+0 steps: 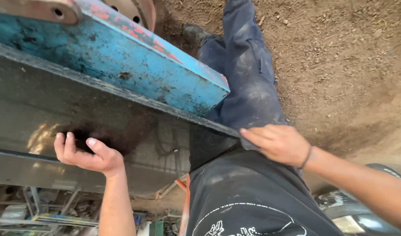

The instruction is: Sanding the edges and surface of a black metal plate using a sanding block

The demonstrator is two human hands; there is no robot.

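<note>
Head view, looking straight down: your left hand point(87, 154) is curled, fingers bent and thumb out, pressing against the dull grey metal sheet point(30, 109), right at a dark sooty smudge point(108, 133) on its scuffed, slightly shiny surface. It grips nothing that I can see. Your right hand point(277, 143) lies flat, fingers together, on the sheet's near right corner where it meets your dark trousers point(248, 83); a thin dark band circles that wrist. One chipped blue painted beam point(135, 61), with red flecks showing through, runs diagonally above the sheet. One rusty round flange point(137, 11) sits at the far edge. Right of you, loose reddish-brown dirt point(340, 57), crumbly and dry. One boot point(192, 32) shows far off.
</note>
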